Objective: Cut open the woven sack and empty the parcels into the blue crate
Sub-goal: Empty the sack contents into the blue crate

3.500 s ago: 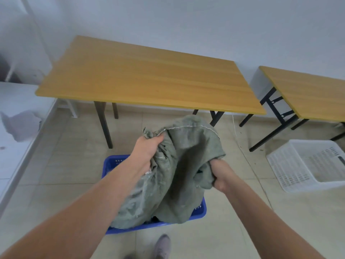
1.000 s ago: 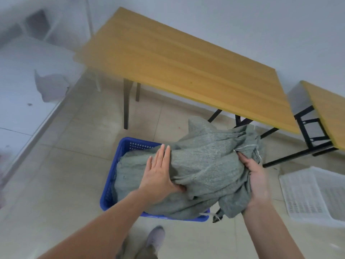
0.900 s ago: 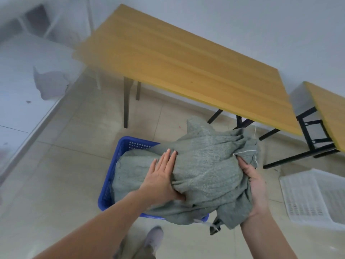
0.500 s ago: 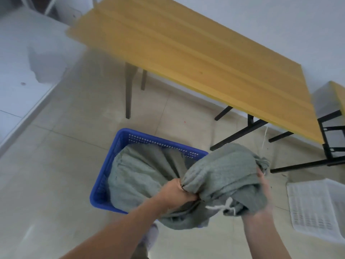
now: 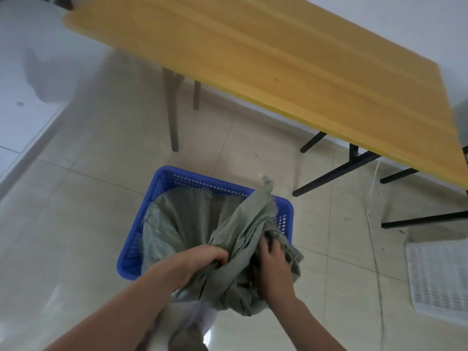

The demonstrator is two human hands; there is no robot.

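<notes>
The blue crate [image 5: 162,184] sits on the tiled floor, and everything's around it. The left hand [image 5: 202,259] at its near edge is clenched on a bunch of the woven sack [image 5: 192,224]. The sack's a limp, crumpled grey-green, lying mostly inside the crate, long axis running from the far left corner back toward the person. Right of that, the right hand [image 5: 272,264] is closed on the gathered end. Can't see any parcels, the fabric covers the crate's inside. Further right, a white basket [image 5: 438,277] is cut off by the frame.
</notes>
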